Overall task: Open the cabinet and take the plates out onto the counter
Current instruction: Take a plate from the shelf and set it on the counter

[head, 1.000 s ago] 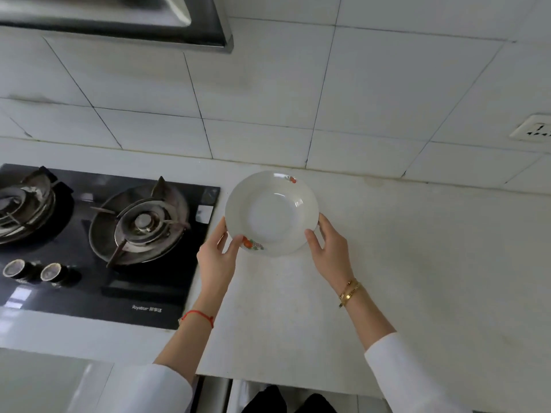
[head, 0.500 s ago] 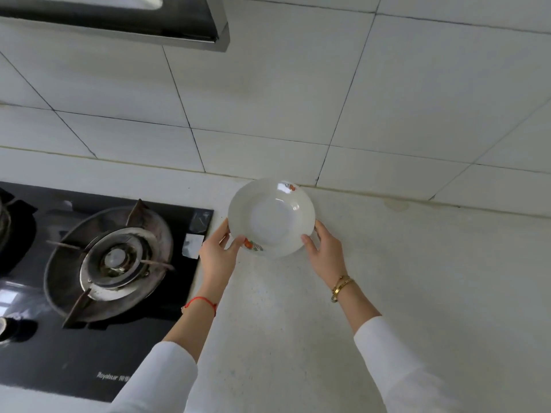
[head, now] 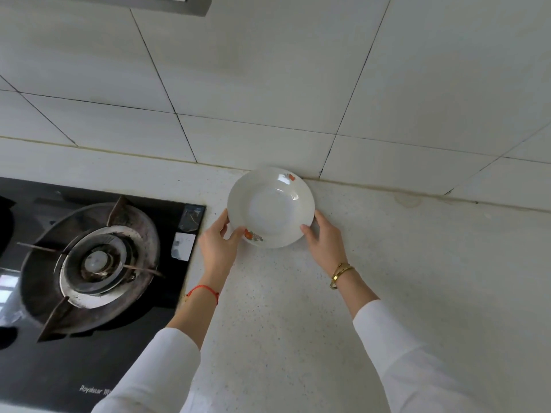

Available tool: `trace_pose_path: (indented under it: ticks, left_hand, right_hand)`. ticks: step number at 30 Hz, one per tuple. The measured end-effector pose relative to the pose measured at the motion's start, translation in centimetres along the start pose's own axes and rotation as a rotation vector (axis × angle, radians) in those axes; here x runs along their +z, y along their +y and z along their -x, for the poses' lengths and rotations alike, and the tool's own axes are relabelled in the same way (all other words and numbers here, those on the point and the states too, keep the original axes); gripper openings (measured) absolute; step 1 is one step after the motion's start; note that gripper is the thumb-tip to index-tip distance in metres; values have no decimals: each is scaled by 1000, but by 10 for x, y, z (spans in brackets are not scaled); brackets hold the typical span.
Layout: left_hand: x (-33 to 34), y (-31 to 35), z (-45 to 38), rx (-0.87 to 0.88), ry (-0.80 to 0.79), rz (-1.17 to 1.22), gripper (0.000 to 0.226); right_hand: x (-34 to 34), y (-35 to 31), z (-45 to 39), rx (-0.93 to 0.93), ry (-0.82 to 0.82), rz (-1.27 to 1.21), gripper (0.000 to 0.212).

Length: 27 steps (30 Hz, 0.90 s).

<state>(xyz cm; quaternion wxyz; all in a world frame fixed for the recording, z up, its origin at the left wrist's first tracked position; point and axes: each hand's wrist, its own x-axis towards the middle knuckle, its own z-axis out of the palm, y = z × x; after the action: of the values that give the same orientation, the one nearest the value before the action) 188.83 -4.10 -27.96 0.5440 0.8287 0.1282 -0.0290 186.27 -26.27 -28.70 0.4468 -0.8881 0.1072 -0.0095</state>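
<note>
- You are holding a white plate with both hands at the back of the counter, its far rim lying against the line where the counter is meeting the tiled wall.
- Your left hand is gripping the plate's near left rim: the thumb is lying over the top of the rim beside a small red and orange flower print, and the other fingers are curling under the left edge.
- Your right hand is holding the near right rim, with the thumb tip pressing on the edge and the fingers reaching along the outer side of the plate.
- The plate is sitting low over the counter, roughly level; whether its base is touching the surface cannot be told from this view.
- A second small flower print is showing on the plate's far rim, and the plate is carrying nothing.
- You are wearing white sleeves, a red string bracelet on the left wrist and gold bangles on the right wrist.
- A black glass gas hob is lying to the left of the plate, its right edge just beside your left hand, with one round burner and its metal pan supports in plain sight.
- The bottom edge of a range hood is showing at the top left above the hob.
- A faint round stain is marking the counter to the right of the plate, near the wall.
</note>
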Motion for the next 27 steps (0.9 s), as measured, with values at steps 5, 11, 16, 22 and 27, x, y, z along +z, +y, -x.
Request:
trace_pose_path:
  ticks: [5, 11, 16, 22, 27]
  left_hand:
    - [0, -1, -1, 31, -2, -124, 56]
    - [-15, 4, 2, 65, -80, -304, 63]
    - [-39, 18, 23, 198, -69, -379, 52]
    - [-73, 43, 65, 343, -32, -432, 48]
    - [-96, 57, 113, 459, -53, -454, 44]
  right_hand:
    - [0, -2, -1, 22, -27, 49, 43]
    - [-7, -9, 6, 138, -36, 188, 65]
    - [-25, -22, 28, 106, 10, 200, 60]
    - [-52, -47, 77, 1, 82, 228, 54]
    - [-75, -62, 131, -84, 127, 257, 52]
